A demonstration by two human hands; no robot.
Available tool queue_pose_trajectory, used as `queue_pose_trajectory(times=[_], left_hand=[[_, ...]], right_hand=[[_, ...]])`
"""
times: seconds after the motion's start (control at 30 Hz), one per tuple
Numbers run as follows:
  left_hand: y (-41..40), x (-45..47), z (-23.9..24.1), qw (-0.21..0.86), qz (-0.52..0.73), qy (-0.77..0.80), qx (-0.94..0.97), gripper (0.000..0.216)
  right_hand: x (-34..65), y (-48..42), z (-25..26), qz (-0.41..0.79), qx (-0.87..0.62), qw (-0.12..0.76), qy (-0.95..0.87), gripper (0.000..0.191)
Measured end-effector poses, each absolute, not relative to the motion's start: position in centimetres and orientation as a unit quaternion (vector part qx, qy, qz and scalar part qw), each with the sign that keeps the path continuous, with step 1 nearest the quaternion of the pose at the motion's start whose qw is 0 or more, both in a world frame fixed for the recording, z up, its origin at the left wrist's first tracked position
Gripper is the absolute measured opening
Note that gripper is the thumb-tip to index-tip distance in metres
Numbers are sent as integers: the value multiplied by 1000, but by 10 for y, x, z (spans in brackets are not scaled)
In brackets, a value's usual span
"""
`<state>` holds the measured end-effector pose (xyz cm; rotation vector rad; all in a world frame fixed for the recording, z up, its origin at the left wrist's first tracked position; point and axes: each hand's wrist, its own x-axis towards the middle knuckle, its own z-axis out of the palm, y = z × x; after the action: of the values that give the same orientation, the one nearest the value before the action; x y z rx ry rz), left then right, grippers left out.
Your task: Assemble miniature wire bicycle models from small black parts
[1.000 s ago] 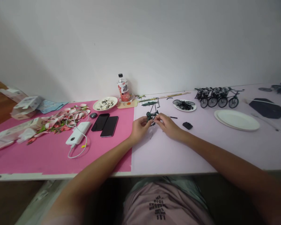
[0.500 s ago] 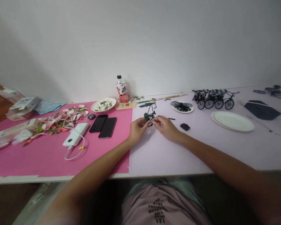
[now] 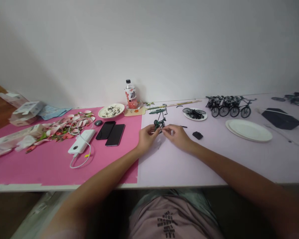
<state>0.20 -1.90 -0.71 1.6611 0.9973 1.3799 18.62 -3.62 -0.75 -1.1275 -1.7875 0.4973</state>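
Observation:
A small dark green model bicycle frame [image 3: 159, 119] stands on the pale lilac table [image 3: 214, 156], just past my hands. My left hand [image 3: 146, 138] pinches its lower part from the left, fingers closed. From the right, my right hand [image 3: 177, 135] pinches the same spot, its fingers curled together on the frame or a small part there. A small black part [image 3: 197, 135] lies on the table just right of my right hand. A thin black rod [image 3: 183, 126] lies behind it.
Two black phones [image 3: 111, 131], a white power bank with cable [image 3: 81, 143], a seed dish [image 3: 111, 110] and a bottle [image 3: 131, 94] sit on the pink mat. A plate of black wheels [image 3: 194, 113], finished model bicycles [image 3: 230, 107], stacked white plates [image 3: 249, 130] and a black box [image 3: 281, 118] lie right.
Both hands stay pinched on the small frame and shift only slightly. The view has moved a little with my head.

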Motion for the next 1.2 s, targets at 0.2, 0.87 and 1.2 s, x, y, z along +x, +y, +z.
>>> queue_pose_trajectory(times=[0.2, 0.87, 1.2], left_hand=[[-19, 3, -10, 367, 539, 384, 653, 35], [-19, 2, -16, 346, 524, 362, 689, 32], [-21, 2, -13, 341, 527, 371, 684, 36]], right_hand=[[187, -35, -10, 178, -455, 457, -743, 16], [189, -41, -3, 187, -454, 394, -777, 34], [186, -40, -4, 199, -456, 379, -781, 19]])
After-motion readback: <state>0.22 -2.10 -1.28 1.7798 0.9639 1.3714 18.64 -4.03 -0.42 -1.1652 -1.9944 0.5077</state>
